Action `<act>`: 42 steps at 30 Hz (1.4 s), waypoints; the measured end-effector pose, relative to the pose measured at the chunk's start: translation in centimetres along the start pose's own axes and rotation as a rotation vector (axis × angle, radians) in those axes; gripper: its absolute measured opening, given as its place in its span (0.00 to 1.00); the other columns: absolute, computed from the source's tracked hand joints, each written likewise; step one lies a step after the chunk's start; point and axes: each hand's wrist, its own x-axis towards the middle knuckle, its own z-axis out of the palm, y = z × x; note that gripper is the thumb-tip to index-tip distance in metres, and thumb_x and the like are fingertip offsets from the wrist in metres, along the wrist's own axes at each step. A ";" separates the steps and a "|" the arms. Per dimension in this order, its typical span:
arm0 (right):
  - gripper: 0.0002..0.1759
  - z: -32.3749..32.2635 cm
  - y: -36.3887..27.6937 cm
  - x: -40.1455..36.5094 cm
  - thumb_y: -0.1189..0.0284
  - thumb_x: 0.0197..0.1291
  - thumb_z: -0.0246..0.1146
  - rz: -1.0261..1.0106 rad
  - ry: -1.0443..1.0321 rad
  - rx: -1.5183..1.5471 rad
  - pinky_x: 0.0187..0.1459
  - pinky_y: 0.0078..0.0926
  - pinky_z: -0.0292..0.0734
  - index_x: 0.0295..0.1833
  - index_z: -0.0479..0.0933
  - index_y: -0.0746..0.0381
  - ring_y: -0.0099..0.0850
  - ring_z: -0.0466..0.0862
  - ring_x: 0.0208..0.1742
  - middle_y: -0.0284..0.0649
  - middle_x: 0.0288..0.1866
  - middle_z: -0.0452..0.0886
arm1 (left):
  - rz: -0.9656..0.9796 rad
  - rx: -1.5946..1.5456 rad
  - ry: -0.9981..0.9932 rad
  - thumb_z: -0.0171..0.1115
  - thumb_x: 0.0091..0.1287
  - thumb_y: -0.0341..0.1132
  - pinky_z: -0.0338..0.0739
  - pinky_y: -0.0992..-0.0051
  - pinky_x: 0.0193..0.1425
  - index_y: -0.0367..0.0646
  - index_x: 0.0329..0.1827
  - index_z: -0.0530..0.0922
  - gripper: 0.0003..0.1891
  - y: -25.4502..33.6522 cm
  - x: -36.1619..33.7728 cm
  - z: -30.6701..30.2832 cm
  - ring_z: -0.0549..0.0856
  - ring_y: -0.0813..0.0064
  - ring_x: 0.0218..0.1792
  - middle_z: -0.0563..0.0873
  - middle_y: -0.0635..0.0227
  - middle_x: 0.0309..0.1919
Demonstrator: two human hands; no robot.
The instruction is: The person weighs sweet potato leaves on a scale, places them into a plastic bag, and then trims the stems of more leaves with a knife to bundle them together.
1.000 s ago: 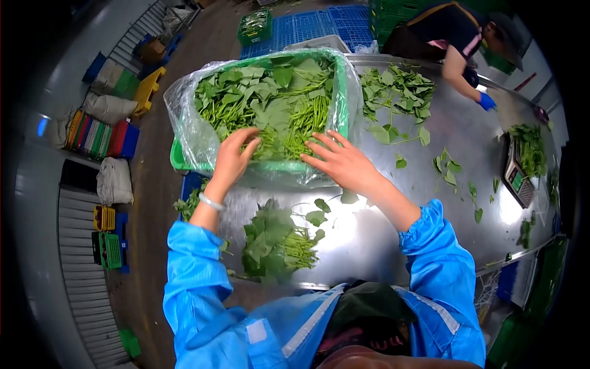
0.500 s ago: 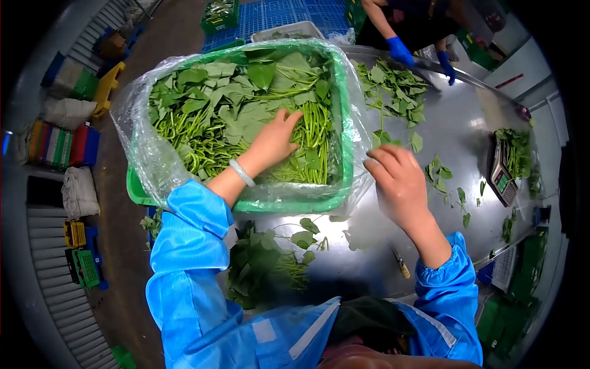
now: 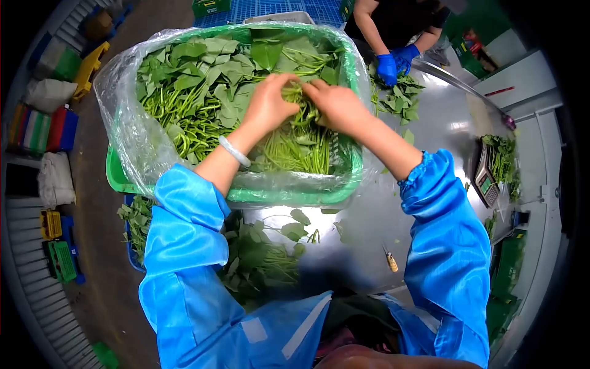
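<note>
A green crate point(image 3: 114, 172) lined with clear plastic point(image 3: 138, 147) holds leafy green bundles point(image 3: 190, 132), their cut stems toward me. Over its right half, my left hand point(image 3: 269, 106) is curled around one side of a bundle of greens point(image 3: 302, 114), thumb and fingers on the stems. My right hand point(image 3: 337, 107) closes on the same bundle from the other side. Both hands are close together above the stems standing in the crate. More loose greens point(image 3: 255, 255) lie on the metal table in front of the crate.
A wooden-handled tool point(image 3: 391, 261) lies on the metal table point(image 3: 362, 237). At the right is a scale point(image 3: 485, 181) beside greens point(image 3: 501, 157). A co-worker's blue-gloved hands point(image 3: 393, 64) touch leaves point(image 3: 402, 101) at the back. A blue basket of greens point(image 3: 138, 224) stands at the left.
My right hand has moved left from beside the crate to the bundle, and my left hand has shifted up and closed on it. The co-worker's hands have come together over the leaves.
</note>
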 end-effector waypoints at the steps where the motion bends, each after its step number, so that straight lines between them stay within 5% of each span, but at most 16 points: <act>1: 0.45 -0.6 0.6 0.4 0.74 0.36 0.75 0.013 -0.032 0.123 0.45 0.43 0.80 0.65 0.66 0.60 0.50 0.82 0.46 0.46 0.56 0.76 | -0.080 -0.022 0.030 0.71 0.46 0.26 0.78 0.70 0.52 0.42 0.52 0.79 0.26 0.3 0.5 -0.5 0.84 0.67 0.46 0.83 0.61 0.46; 4: 0.45 -1.9 0.9 1.1 0.74 0.39 0.74 -0.003 0.139 0.248 0.52 0.41 0.79 0.68 0.64 0.58 0.51 0.79 0.54 0.48 0.64 0.72 | -0.185 -0.242 0.112 0.73 0.49 0.28 0.80 0.75 0.47 0.43 0.54 0.77 0.26 0.4 2.1 -1.7 0.84 0.76 0.44 0.83 0.66 0.45; 5: 0.45 -1.8 0.5 1.2 0.74 0.39 0.74 -0.007 0.138 0.243 0.52 0.41 0.79 0.68 0.64 0.58 0.51 0.79 0.54 0.48 0.64 0.72 | -0.155 -0.199 0.183 0.72 0.46 0.28 0.81 0.74 0.41 0.43 0.51 0.77 0.26 0.9 2.1 -1.9 0.85 0.71 0.35 0.83 0.62 0.44; 8: 0.53 -1.2 -1.1 1.0 0.71 0.36 0.76 0.030 0.237 0.223 0.54 0.41 0.78 0.72 0.59 0.55 0.50 0.77 0.56 0.52 0.69 0.64 | -0.253 -0.345 0.197 0.72 0.46 0.28 0.81 0.74 0.42 0.41 0.49 0.76 0.24 1.3 1.4 -0.5 0.86 0.72 0.35 0.83 0.62 0.44; 14: 0.44 -0.5 0.0 1.7 0.71 0.36 0.76 0.050 0.210 0.203 0.50 0.38 0.79 0.65 0.69 0.53 0.44 0.79 0.52 0.41 0.58 0.77 | -0.338 -0.632 0.107 0.65 0.54 0.28 0.81 0.73 0.43 0.39 0.59 0.67 0.28 0.8 1.5 -1.9 0.85 0.72 0.41 0.79 0.61 0.46; 16: 0.36 -0.5 0.7 1.9 0.69 0.36 0.75 0.030 0.223 0.213 0.46 0.38 0.79 0.58 0.74 0.53 0.41 0.80 0.49 0.36 0.51 0.81 | -0.555 -0.896 -0.035 0.53 0.66 0.32 0.80 0.76 0.46 0.39 0.60 0.70 0.19 2.2 2.8 -5.2 0.84 0.74 0.38 0.81 0.68 0.42; 18: 0.30 -0.2 0.5 1.3 0.67 0.38 0.74 -0.158 0.235 0.112 0.42 0.37 0.80 0.52 0.74 0.53 0.40 0.81 0.45 0.36 0.44 0.79 | -0.377 -0.367 0.008 0.53 0.66 0.29 0.81 0.75 0.46 0.37 0.54 0.77 0.15 -1.8 5.1 -4.5 0.85 0.76 0.39 0.85 0.65 0.41; 21: 0.30 0.2 -0.5 1.5 0.66 0.38 0.73 -0.265 0.068 -0.068 0.33 0.38 0.80 0.51 0.71 0.52 0.39 0.81 0.43 0.36 0.41 0.75 | 0.066 0.190 -0.204 0.60 0.63 0.29 0.78 0.66 0.54 0.38 0.53 0.81 0.15 -3.9 8.2 -1.1 0.85 0.59 0.48 0.85 0.55 0.50; 22: 0.30 0.2 -0.5 1.7 0.66 0.38 0.73 -0.269 0.067 -0.072 0.33 0.38 0.80 0.51 0.71 0.52 0.39 0.81 0.43 0.36 0.41 0.75 | 0.105 0.181 -0.245 0.63 0.61 0.30 0.76 0.62 0.58 0.37 0.52 0.81 0.16 -4.6 8.7 0.2 0.82 0.51 0.51 0.85 0.52 0.49; 27: 0.28 -0.5 0.2 1.4 0.66 0.39 0.73 -0.229 0.104 -0.036 0.36 0.37 0.80 0.48 0.71 0.53 0.38 0.81 0.43 0.35 0.43 0.76 | 0.093 0.317 -0.434 0.66 0.58 0.30 0.77 0.62 0.56 0.39 0.52 0.81 0.18 -5.8 10.3 2.5 0.83 0.52 0.49 0.84 0.51 0.49; 32: 0.25 -2.0 3.2 1.5 0.68 0.43 0.73 0.030 0.266 0.275 0.44 0.39 0.78 0.49 0.73 0.56 0.42 0.81 0.47 0.38 0.43 0.80 | -0.126 -0.288 -0.216 0.64 0.63 0.31 0.76 0.74 0.52 0.39 0.48 0.83 0.12 -3.0 10.3 -5.1 0.82 0.75 0.45 0.86 0.68 0.44; 34: 0.25 -2.3 3.5 1.4 0.69 0.43 0.72 0.056 0.246 0.308 0.45 0.38 0.78 0.49 0.73 0.56 0.43 0.81 0.49 0.38 0.45 0.80 | -0.140 -0.302 -0.183 0.64 0.61 0.29 0.76 0.76 0.51 0.39 0.43 0.84 0.09 -2.2 8.2 -8.0 0.81 0.78 0.45 0.84 0.70 0.42; 37: 0.25 -2.0 2.9 1.4 0.69 0.43 0.72 -0.008 0.249 0.250 0.44 0.39 0.78 0.49 0.73 0.56 0.42 0.81 0.48 0.38 0.44 0.80 | -0.004 -0.324 -0.221 0.58 0.52 0.23 0.76 0.76 0.50 0.36 0.31 0.80 0.05 -2.9 3.5 -8.7 0.81 0.77 0.42 0.84 0.70 0.37; 38: 0.26 -1.9 2.6 1.4 0.68 0.43 0.73 -0.028 0.239 0.216 0.43 0.39 0.78 0.49 0.73 0.56 0.42 0.81 0.47 0.38 0.43 0.79 | 0.229 -0.214 -0.211 0.57 0.50 0.21 0.77 0.74 0.49 0.36 0.31 0.79 0.06 -3.3 2.1 -8.0 0.83 0.72 0.41 0.84 0.67 0.36; 42: 0.27 -1.4 1.1 1.6 0.68 0.42 0.73 -0.088 0.198 0.122 0.42 0.39 0.78 0.49 0.73 0.56 0.41 0.81 0.45 0.37 0.41 0.77 | 0.398 0.158 -0.320 0.59 0.51 0.20 0.75 0.66 0.53 0.38 0.40 0.79 0.12 -2.0 -1.9 -5.1 0.80 0.60 0.46 0.81 0.62 0.40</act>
